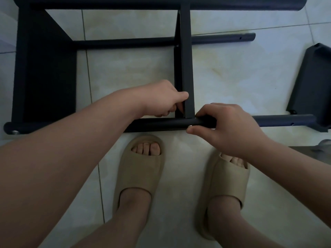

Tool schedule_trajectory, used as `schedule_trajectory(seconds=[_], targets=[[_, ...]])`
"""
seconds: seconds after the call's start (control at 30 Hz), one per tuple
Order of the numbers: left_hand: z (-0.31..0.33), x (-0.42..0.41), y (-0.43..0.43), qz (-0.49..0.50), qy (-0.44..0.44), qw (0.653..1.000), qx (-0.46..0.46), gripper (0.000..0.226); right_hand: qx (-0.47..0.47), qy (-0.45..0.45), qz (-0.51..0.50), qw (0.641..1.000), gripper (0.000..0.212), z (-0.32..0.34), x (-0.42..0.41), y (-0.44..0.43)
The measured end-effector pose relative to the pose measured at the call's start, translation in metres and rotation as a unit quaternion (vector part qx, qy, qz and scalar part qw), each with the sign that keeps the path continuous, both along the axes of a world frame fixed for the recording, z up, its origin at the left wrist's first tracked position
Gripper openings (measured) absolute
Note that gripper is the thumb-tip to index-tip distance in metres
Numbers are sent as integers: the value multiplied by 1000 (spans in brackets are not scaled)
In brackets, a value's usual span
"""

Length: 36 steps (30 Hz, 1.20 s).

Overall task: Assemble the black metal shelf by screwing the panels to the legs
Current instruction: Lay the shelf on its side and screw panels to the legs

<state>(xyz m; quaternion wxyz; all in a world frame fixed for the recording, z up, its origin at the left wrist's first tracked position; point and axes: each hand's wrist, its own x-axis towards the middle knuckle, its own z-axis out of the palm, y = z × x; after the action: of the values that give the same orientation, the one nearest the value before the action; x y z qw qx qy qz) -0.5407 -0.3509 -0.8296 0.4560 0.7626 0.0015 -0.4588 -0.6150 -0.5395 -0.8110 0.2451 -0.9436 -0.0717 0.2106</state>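
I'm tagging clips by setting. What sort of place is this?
Probably a room in a home: glossy pale floor tiles, beige slippers on the person's feet, and the half-built shelf lying flat on the floor, left hand gripping its panel, right hand its leg.

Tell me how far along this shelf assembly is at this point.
Done: the end panel is attached, with a screw head showing in the near leg. In hand: the left hand holds the middle panel against that leg while the right hand grips it, thumb at a second screw. Left: a third panel sits unattached at the right, and a hole near the leg's free end is empty.
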Motion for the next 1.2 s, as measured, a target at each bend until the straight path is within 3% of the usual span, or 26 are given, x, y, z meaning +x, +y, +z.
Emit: schedule_trajectory(seconds=[0.33, 0.43, 0.5, 0.63, 0.9, 1.2], targets=[[-3, -1, 7, -43, 27, 999, 0, 45, -33, 13, 0, 999, 44, 2, -10, 6], [-4, -2, 9, -53, 27, 998, 1, 45, -29, 2, 0, 1000, 53, -1, -12, 5], [-5, -4, 10, -49, 30, 998, -4, 45, -17, -38, 11, 999, 71, -3, -12, 3], [-6, -5, 11, -49, 37, 998, -17, 44, -53, -68, 83, 993, 115, -9, 0, -6], [-6, -6, 17, -27, 84, 994, -60, 29, -140, -128, 285, 939, 128, -13, 40, -7], [-9, 1, 17, -20, 131, 989, -61, 39, -148, -154, 319, 923, 130, -16, 48, -6]])
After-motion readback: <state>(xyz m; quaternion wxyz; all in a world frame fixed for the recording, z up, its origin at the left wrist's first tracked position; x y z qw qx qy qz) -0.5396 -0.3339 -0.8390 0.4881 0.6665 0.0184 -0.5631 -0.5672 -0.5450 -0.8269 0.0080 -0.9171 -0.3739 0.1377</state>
